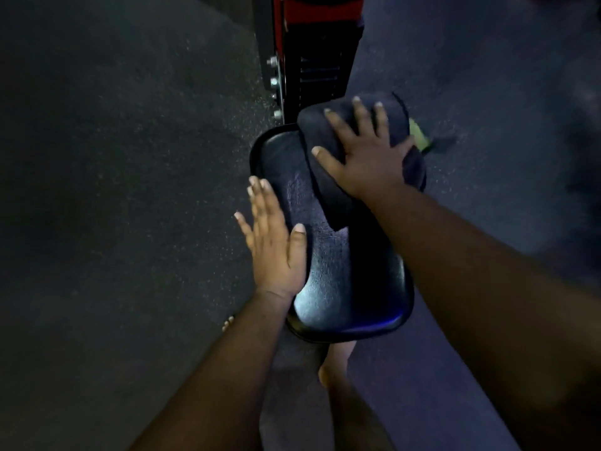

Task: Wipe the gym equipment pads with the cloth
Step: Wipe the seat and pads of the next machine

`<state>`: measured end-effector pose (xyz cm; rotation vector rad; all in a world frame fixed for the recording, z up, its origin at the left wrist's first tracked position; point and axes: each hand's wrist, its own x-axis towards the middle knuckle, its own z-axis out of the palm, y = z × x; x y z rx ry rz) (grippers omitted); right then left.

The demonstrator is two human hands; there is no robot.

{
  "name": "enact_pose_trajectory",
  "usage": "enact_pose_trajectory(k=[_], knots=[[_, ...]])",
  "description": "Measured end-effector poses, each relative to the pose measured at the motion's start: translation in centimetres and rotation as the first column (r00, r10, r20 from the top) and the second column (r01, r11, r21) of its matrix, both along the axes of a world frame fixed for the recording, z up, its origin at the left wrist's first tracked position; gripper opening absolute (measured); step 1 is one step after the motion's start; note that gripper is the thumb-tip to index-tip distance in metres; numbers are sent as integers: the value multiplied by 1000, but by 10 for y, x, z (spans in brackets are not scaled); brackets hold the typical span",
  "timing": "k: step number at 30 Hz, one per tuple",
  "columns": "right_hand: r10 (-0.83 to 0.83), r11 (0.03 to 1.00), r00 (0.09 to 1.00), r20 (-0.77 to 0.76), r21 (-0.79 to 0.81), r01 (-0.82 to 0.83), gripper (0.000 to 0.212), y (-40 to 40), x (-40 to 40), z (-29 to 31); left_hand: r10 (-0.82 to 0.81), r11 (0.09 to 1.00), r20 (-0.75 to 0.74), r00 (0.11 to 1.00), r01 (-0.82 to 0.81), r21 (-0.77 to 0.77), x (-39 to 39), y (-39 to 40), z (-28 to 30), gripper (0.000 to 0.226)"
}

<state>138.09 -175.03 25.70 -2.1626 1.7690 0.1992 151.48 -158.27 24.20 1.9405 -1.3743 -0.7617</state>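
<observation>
- Here the right hand [367, 154] lies flat on a dark cloth [354, 131], its fingers [361, 112] spread and straight, pressing the cloth onto the far end of the black seat pad [338, 271].
- The left hand [273, 242] rests along the pad's left edge, fingers straight and close together, gripping nothing.
- The cloth hangs past the pad's far right edge; a stroke further that way would likely push it off onto the floor [113, 190].
- With only a flat palm on it, the cloth may bunch or slide under the hand instead of wiping.
- The near half of the pad looks glossy, possibly damp, though dim light makes that uncertain; it could get skipped.
- The red machine frame [292, 43] with bolts stands just beyond the pad, so a long forward stroke risks knocking the knuckles.
</observation>
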Motion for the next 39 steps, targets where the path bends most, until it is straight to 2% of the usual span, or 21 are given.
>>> enact_pose_trajectory(k=[2,6,9,10,12,14,16,18,21,24,27,29,31,34,37,38,39], knots=[[-22,1000,999,-39,-9,22,71,41,22,8,28,1000,-53,998,-27,10,3,-1,4,84],[327,945,945,26,-8,-326,67,152,16,20,12,993,-203,979,11,113,6,9,17,82],[427,904,903,47,8,-428,71,121,-17,19,-72,982,-231,970,110,153,16,32,23,79],[388,922,922,19,-1,-388,73,103,-15,16,-93,976,-221,971,132,171,21,40,21,78],[187,982,982,-3,23,-187,77,72,7,9,-112,960,-210,971,160,229,31,50,17,78],[20,1000,1000,-17,14,-20,77,64,32,5,-104,956,-217,971,158,246,36,53,14,77],[52,998,998,-19,-21,-52,75,83,46,6,-36,967,-258,965,99,236,39,50,12,77],[195,979,981,3,-53,-195,73,131,36,15,23,967,-290,957,52,249,38,47,18,82],[329,944,944,25,-14,-329,76,202,-8,28,-41,946,-266,963,123,300,34,54,33,78],[312,949,950,-27,68,-309,83,235,-54,37,-169,909,-197,966,230,349,28,68,50,75],[190,975,969,-160,149,-167,72,252,-56,70,-318,819,-146,937,349,455,28,85,84,72],[89,967,980,-177,250,-42,61,256,-49,87,-398,745,-131,908,403,531,29,99,102,74],[-61,946,991,-123,308,96,54,263,-45,123,-450,686,-157,879,453,569,35,107,136,78],[-256,948,965,65,211,237,51,278,-37,180,-440,662,-253,862,501,557,45,108,190,86],[-372,928,841,394,134,348,55,288,-12,244,-461,658,-368,807,590,468,56,99,250,93],[-391,916,782,485,126,380,56,289,-4,261,-451,655,-441,776,624,426,60,93,269,91],[-405,903,729,552,118,413,57,288,3,274,-422,651,-528,737,651,390,63,87,285,79]])
